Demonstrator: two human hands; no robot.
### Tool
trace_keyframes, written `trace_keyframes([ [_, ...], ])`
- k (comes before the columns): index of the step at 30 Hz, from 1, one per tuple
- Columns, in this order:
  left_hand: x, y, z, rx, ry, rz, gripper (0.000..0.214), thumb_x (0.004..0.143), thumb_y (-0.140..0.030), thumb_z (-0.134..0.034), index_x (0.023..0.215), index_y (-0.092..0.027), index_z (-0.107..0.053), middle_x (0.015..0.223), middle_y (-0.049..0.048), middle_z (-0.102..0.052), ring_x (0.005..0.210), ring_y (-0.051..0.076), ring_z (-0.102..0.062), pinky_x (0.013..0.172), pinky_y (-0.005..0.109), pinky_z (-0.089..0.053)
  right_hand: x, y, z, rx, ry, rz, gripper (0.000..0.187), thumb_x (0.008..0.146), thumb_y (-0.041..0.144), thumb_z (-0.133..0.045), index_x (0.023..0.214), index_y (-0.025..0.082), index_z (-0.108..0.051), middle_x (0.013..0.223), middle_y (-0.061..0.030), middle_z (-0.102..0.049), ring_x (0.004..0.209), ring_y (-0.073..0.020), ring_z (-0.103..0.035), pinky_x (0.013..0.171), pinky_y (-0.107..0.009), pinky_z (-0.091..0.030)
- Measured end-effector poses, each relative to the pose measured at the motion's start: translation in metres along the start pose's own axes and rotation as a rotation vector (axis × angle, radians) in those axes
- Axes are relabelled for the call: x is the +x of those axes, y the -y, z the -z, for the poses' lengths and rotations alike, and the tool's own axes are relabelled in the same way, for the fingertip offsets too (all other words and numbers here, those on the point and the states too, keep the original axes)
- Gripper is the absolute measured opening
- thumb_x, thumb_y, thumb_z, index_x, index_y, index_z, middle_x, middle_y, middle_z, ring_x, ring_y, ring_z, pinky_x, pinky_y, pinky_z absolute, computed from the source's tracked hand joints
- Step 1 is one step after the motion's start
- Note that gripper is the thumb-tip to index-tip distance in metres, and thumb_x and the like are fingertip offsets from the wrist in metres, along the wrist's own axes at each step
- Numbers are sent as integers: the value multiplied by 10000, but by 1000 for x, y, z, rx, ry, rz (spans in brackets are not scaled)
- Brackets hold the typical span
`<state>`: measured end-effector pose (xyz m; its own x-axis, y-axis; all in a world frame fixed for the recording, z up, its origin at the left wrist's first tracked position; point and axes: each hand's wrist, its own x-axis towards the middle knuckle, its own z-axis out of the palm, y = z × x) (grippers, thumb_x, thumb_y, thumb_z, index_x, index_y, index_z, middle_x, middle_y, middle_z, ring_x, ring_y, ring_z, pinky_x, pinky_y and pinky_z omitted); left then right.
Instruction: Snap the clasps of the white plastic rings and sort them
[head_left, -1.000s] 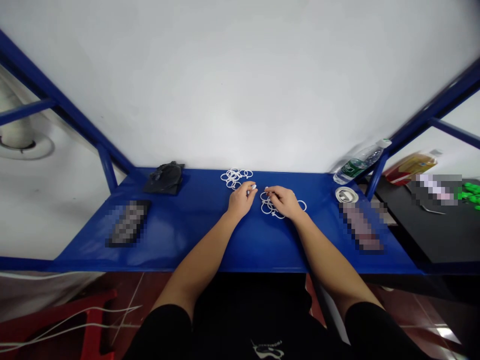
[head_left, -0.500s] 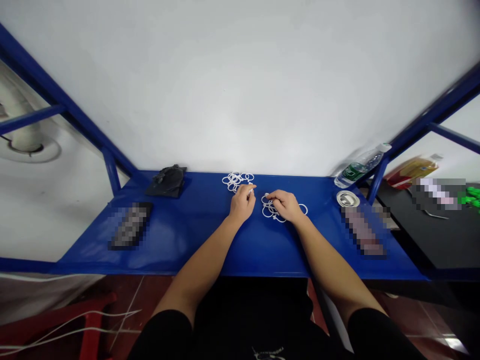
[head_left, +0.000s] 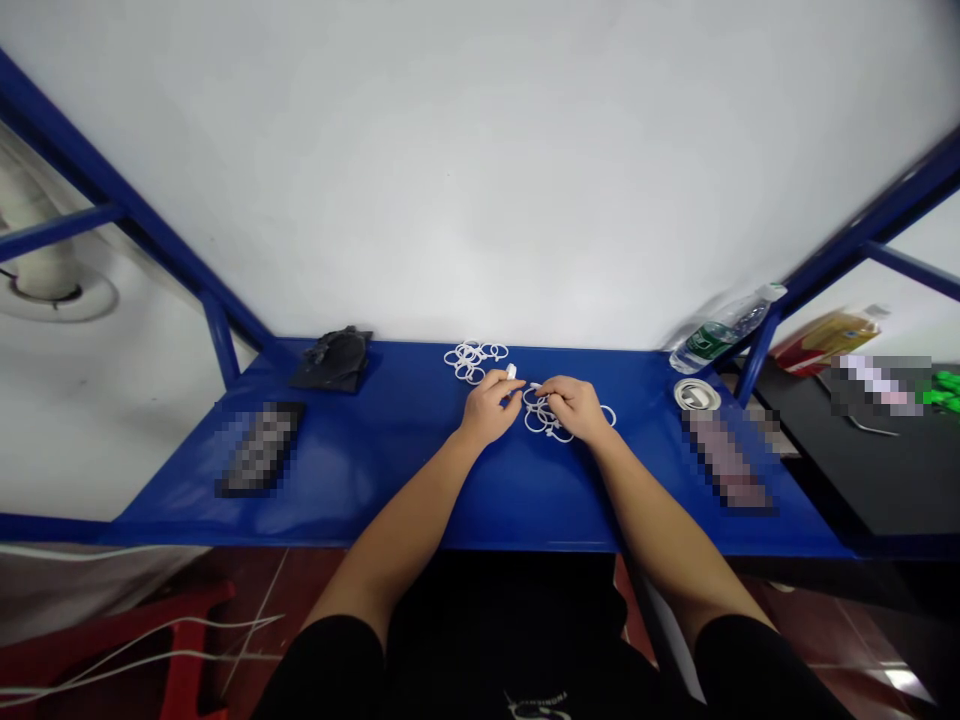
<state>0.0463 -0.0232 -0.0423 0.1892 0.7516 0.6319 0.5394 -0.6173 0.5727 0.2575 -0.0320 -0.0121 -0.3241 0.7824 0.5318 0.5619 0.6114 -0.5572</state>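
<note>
Blue desk (head_left: 375, 450), set against a white wall (head_left: 480, 200), with these items on it.

White rings, far group (head_left: 469, 354): several thin loops, overlapping, lying at the far middle of the desk near the wall.

White rings, near group (head_left: 540, 408): nearer and to the right, partly covered by the right hand; part of one loop shows at that hand's right side.

Left hand (head_left: 489, 408): just nearer than the far group, thumb and forefinger a little apart; a small white piece (head_left: 511, 371) at the fingers — whether gripped, cannot tell.

Right hand (head_left: 576, 408): over the near group, thumb and forefinger narrow, a white bit (head_left: 535, 386) at the fingertips; whether pinched, cannot tell.

Black bag (head_left: 335, 360): crumpled, far left. Dark item (head_left: 262, 450): left, nearer than the bag, blurred out.

Clear bottle (head_left: 716, 340): green label, far right, tilted in view. White coil (head_left: 696, 407): right, just nearer than the bottle. Blurred item (head_left: 726, 460): right, nearer still.

Red stool (head_left: 184, 665): near left, below desk level — white cables in front.
</note>
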Motion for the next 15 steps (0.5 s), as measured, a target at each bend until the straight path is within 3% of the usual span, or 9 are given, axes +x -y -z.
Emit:
trace_keyframes([
  [8, -2, -1, -2, -25, -20, -64, 179, 974, -296, -648, 1088, -220, -763, 1074, 43, -695, 720, 79, -671, 720, 219, -599, -1, -1, -3, -5, -12, 70, 288, 878, 105, -488, 808, 227, -740, 902, -45, -753, 842, -195, -726, 812, -334, -576],
  [11, -2, 0, -3, -53, -53, -106, 173, 964, -279, -663, 1093, -220, -762, 1067, 35, -690, 717, 75, -669, 707, 211, -592, -3, -2, -4, -38, -12, 71, 297, 871, 92, -487, 912, 225, -750, 967, -52, -766, 898, -203, -732, 839, -336, -575],
  [15, -2, 3, -5, -51, -64, -106, 177, 968, -260, -652, 1110, -232, -754, 1066, 30, -681, 749, 86, -677, 741, 227, -602, -5, -4, -7, -85, -15, -35, 394, 865, 89, -508, 1164, 232, -719, 1008, -39, -783, 872, -200, -735, 798, -321, -576],
])
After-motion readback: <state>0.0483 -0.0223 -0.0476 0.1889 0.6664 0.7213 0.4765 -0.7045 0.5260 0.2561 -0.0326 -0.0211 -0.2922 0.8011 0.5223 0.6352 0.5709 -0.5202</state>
